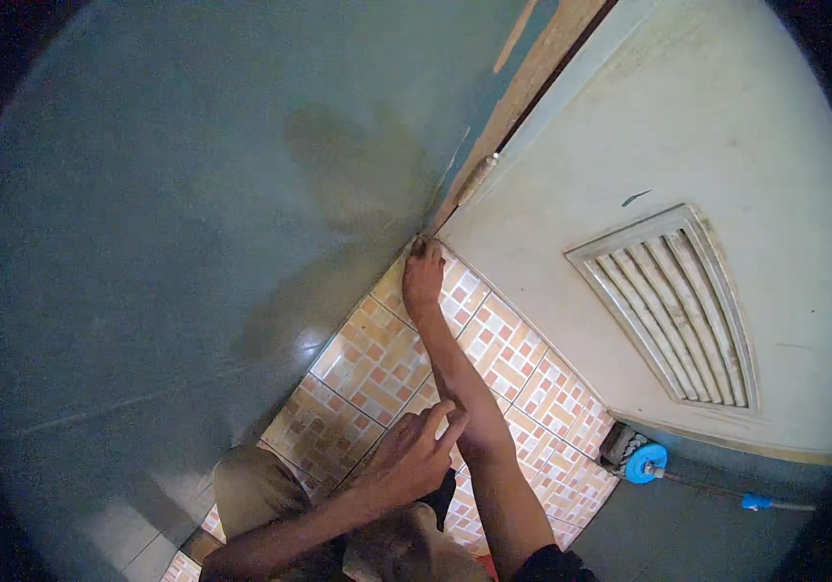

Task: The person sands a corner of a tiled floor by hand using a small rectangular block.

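My right arm reaches across the patterned tile floor [362, 339] into the corner where the blue-green wall [173, 213] meets the foot of the door frame [482, 155]. There my right hand [424, 276] is closed, low against the corner. Something small and dark shows at its fingertips, too small to make out. My left hand [414, 451] is held over my right forearm, fingers bent but apart, the index fingertip at the inner side of the elbow. Nothing shows in the left hand.
A pale door [532, 252] with a slatted vent [673, 310] stands on the right. Past its lower edge is a round blue piece [646, 464] on a thin rod or pipe, with a blue fitting [755, 501] further along. My bent knee [251, 480] is close to the wall.
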Tool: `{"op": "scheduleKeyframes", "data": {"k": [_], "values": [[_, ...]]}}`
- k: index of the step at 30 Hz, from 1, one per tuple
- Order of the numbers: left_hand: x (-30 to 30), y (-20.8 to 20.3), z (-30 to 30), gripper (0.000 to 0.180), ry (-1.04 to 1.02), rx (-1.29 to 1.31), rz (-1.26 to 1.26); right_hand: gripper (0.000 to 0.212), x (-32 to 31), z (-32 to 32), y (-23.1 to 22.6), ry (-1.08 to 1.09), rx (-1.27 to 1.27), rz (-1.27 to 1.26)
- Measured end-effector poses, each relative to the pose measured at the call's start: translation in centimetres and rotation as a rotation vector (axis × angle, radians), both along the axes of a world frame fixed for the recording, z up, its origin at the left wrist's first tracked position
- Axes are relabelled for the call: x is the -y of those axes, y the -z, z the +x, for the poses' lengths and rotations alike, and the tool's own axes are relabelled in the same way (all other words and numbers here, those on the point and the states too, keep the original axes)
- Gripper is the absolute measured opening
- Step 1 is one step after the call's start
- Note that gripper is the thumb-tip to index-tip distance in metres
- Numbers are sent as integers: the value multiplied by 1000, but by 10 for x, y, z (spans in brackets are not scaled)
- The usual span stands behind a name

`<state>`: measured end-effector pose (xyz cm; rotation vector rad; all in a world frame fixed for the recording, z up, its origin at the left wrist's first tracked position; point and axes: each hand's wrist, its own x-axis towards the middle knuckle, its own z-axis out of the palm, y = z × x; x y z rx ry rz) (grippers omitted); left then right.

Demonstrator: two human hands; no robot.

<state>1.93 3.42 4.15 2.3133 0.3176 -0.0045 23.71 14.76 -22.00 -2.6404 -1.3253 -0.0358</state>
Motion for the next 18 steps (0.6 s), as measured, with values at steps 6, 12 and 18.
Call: {"op": "scheduleKeyframes", "data": {"k": [6,12,18], "values": [[0,-6,0,55,4,42,38,36,17,0,2,-25,143,147],[2,3,-1,53,14,10,59,38,6,-6,3,-2,26,160],[2,0,-1,53,30,59,120,28,12,3,9,-128,114,118]]}}
